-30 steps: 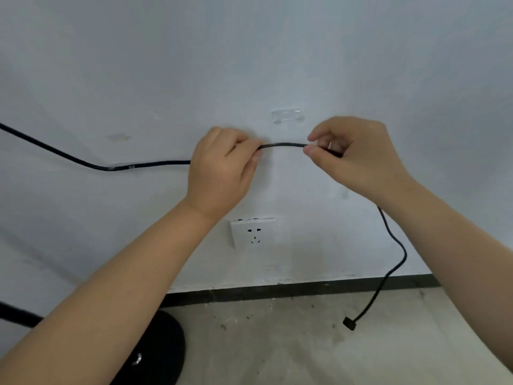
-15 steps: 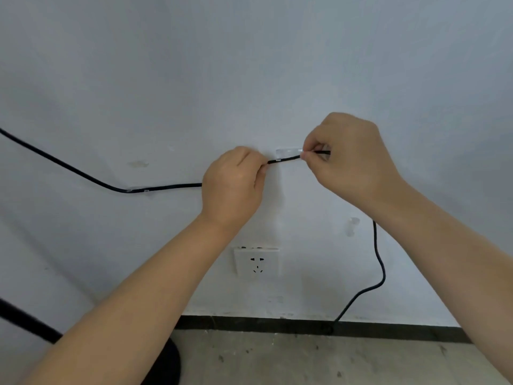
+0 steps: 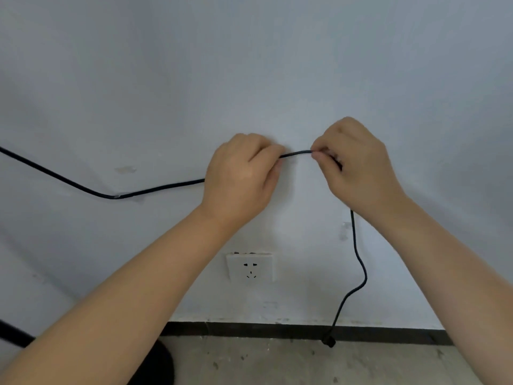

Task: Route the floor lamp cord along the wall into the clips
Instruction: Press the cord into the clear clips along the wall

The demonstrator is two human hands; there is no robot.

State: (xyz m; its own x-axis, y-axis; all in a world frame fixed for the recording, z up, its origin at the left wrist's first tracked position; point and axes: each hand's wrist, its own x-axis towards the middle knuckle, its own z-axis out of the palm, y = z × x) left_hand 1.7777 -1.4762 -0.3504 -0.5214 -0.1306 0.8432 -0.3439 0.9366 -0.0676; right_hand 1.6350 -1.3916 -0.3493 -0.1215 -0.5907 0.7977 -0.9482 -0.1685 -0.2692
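A thin black lamp cord [image 3: 155,188] runs along the pale wall from the upper left, dips through a small clear clip [image 3: 118,196], then rises to my hands. My left hand [image 3: 241,176] is shut on the cord. My right hand [image 3: 355,168] pinches the cord a short way to the right, so a short arched stretch [image 3: 295,154] spans between them against the wall. The second clip is hidden behind my hands or the cord. Below my right hand the cord hangs down in a curve, and its plug end [image 3: 329,342] dangles at the skirting.
A white wall socket [image 3: 249,267] sits below my hands. A dark skirting strip [image 3: 277,330] meets a speckled concrete floor. The black lamp base [image 3: 155,365] and part of its pole [image 3: 11,333] show at the lower left.
The camera view shifted; both hands stay pressed at the wall with the cord. The clear clip seen between them earlier is now out of sight. The plug end hangs lower, into view.
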